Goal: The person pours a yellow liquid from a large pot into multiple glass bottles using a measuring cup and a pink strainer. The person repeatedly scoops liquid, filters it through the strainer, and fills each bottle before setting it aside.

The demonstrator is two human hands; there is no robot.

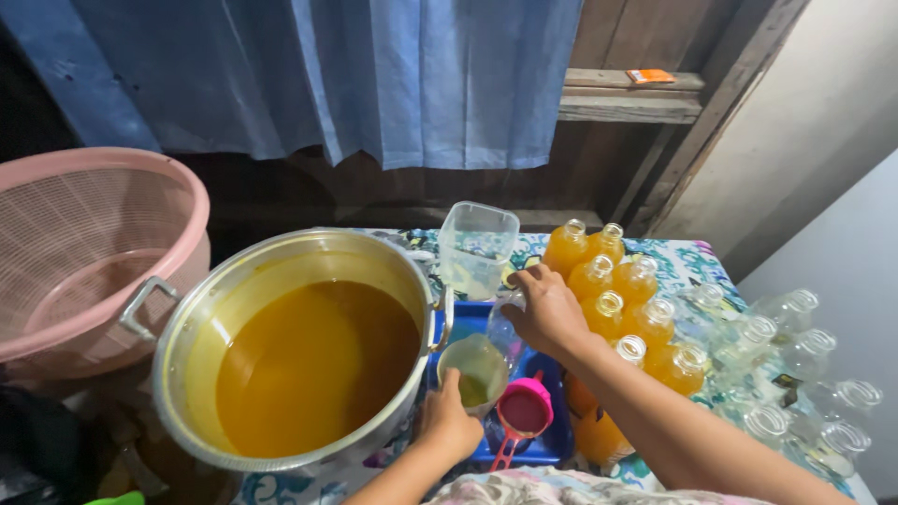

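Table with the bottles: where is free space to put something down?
Little bare cloth shows, only at the far edge behind the filled bottles. Empty bottles crowd the right; the pot and blue tray fill the rest.

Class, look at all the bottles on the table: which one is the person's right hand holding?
The right hand grips an empty clear bottle standing over the blue tray, beside the big pot. The other bottles stand untouched, filled orange or empty, farther right.
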